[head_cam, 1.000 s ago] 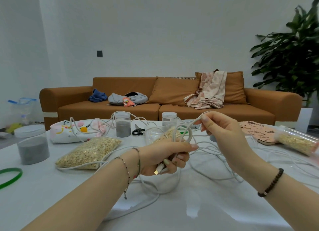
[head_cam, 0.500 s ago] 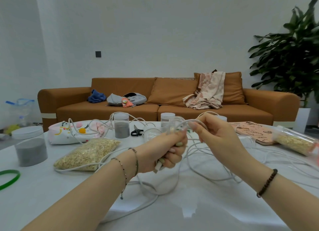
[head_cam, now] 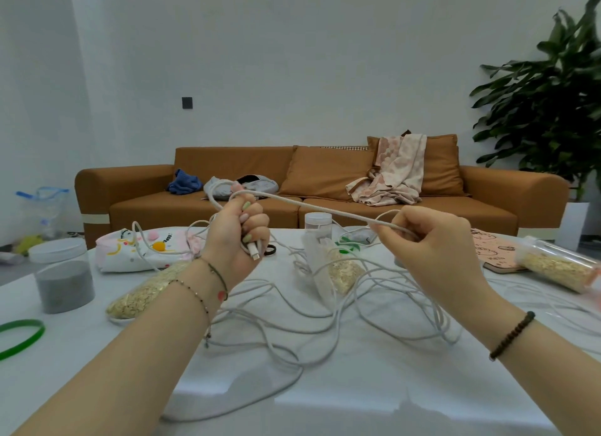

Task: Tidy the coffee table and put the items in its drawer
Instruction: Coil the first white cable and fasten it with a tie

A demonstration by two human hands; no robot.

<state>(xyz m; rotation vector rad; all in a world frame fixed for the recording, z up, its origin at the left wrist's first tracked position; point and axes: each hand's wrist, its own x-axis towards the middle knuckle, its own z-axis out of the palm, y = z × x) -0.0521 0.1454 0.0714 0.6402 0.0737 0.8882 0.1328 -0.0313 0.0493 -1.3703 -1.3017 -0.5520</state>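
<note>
Coiling cable [head_cam: 325,207] | left hand [head_cam: 239,237] clenches plug end and loops | right hand [head_cam: 432,240] pinches taut run beyond | next: likely wrap another loop toward left fist

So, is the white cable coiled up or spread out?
Spread out: the white cable lies in loose tangled loops across the table.

Soft even daylight (edges warped)
</note>
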